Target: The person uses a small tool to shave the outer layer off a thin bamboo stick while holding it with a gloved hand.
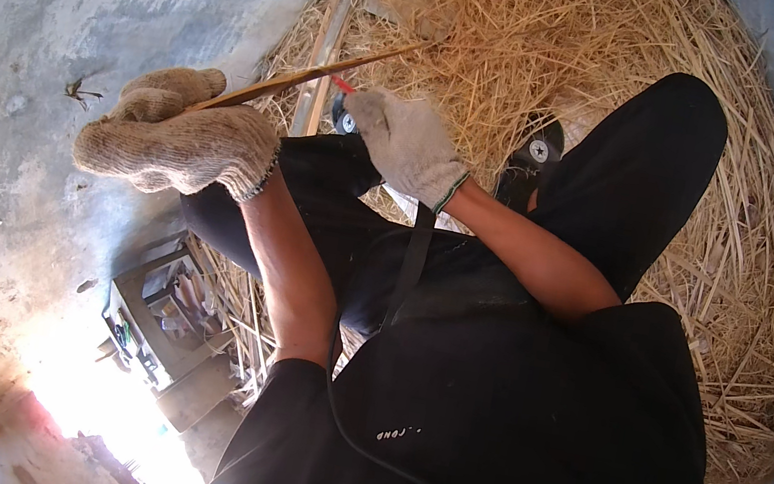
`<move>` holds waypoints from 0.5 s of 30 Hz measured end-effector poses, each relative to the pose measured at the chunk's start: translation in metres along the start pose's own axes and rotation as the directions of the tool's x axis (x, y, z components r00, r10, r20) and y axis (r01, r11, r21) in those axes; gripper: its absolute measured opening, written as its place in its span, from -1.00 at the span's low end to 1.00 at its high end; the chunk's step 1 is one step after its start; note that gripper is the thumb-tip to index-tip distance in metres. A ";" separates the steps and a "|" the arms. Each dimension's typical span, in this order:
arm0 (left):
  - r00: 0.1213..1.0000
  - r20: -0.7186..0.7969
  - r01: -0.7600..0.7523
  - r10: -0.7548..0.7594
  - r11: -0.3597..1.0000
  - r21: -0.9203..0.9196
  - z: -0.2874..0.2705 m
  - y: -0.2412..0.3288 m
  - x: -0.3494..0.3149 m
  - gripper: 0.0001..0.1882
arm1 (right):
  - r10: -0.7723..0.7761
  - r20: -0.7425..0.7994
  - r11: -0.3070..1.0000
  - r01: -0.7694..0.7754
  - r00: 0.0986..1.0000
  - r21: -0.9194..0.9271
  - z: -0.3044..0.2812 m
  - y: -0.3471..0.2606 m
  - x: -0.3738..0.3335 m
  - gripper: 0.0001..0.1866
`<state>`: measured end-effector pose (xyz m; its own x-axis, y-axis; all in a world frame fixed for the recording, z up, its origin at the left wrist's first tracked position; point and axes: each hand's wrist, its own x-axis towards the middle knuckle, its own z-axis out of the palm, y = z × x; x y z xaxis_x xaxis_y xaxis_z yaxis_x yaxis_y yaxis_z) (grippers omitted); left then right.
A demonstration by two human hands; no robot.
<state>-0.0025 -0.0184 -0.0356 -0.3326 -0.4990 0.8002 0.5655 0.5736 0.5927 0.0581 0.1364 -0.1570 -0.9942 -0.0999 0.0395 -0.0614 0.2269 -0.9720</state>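
Note:
My left hand (183, 134), in a beige knit work glove, is raised at the left with its fingers closed around one end of a long, flat, brown strip of wood (296, 78). The strip slants up and away to the right, its far end narrowing over the straw. Below the middle of the strip is my right hand (407, 142), also gloved, with its fingers closed. A thin red thing (341, 84) sticks out from those fingers near the strip's underside; its kind I cannot make out, and the rest of it is hidden in the glove.
Loose dry straw (561, 37) covers the floor ahead and to the right. A worn pale wall (16, 92) rises at the left. Wooden slats (327, 45) stand beyond the strip. A wooden shelf unit (169, 309) holding various items is at lower left. My bent legs (646, 172) and dark shoes lie ahead.

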 end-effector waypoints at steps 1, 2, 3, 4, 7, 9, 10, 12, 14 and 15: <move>0.990 -0.123 0.067 -0.065 0.998 0.012 0.005 -0.002 0.007 -0.30 | 0.024 0.006 1.000 -0.024 1.000 -0.001 0.002 0.003 -0.003 -0.34; 0.962 -0.245 0.133 -0.124 0.991 0.019 0.008 -0.001 0.012 -0.26 | 0.047 0.016 0.999 -0.047 0.999 0.001 0.005 0.008 -0.005 -0.35; 0.975 -0.187 0.119 -0.118 0.993 -0.004 0.012 0.008 0.007 -0.28 | 0.008 -0.044 0.996 -0.012 0.999 -0.090 0.019 0.050 0.002 -0.31; 0.987 -0.131 0.096 -0.097 0.995 -0.018 0.012 0.025 -0.003 -0.31 | 0.107 -0.005 0.982 -0.106 0.994 -0.156 0.022 0.069 0.010 -0.30; 0.976 -0.142 0.163 -0.165 0.986 -0.029 0.021 0.035 -0.005 -0.33 | 0.269 0.066 0.933 -0.244 0.961 -0.263 0.018 0.087 0.025 -0.28; 0.972 -0.157 0.177 -0.177 0.984 -0.013 0.024 0.036 -0.004 -0.33 | 0.207 0.005 0.953 -0.201 0.978 -0.227 0.015 0.077 0.018 -0.29; 0.981 -0.139 0.136 -0.134 0.991 0.002 0.023 0.036 -0.003 -0.34 | 0.172 -0.022 0.964 -0.173 0.985 -0.202 0.013 0.062 0.014 -0.29; 0.991 -0.090 0.094 -0.096 0.995 -0.034 0.021 0.028 -0.004 -0.35 | 0.066 -0.013 0.989 -0.067 0.998 -0.134 0.008 0.028 0.010 -0.29; 0.996 -0.059 0.055 -0.060 0.996 -0.073 0.017 0.021 -0.004 -0.36 | 0.061 -0.008 0.990 -0.062 0.998 -0.130 0.011 0.036 0.004 -0.29; 0.998 -0.051 0.025 -0.029 0.997 -0.071 0.016 0.020 -0.006 -0.37 | 0.098 -0.013 0.982 -0.099 0.995 -0.161 0.015 0.064 0.009 -0.29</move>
<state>-0.0014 0.0070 -0.0268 -0.3099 -0.5477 0.7772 0.6091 0.5133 0.6046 0.0462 0.1355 -0.2223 -0.9965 -0.0641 -0.0531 0.0241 0.3884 -0.9212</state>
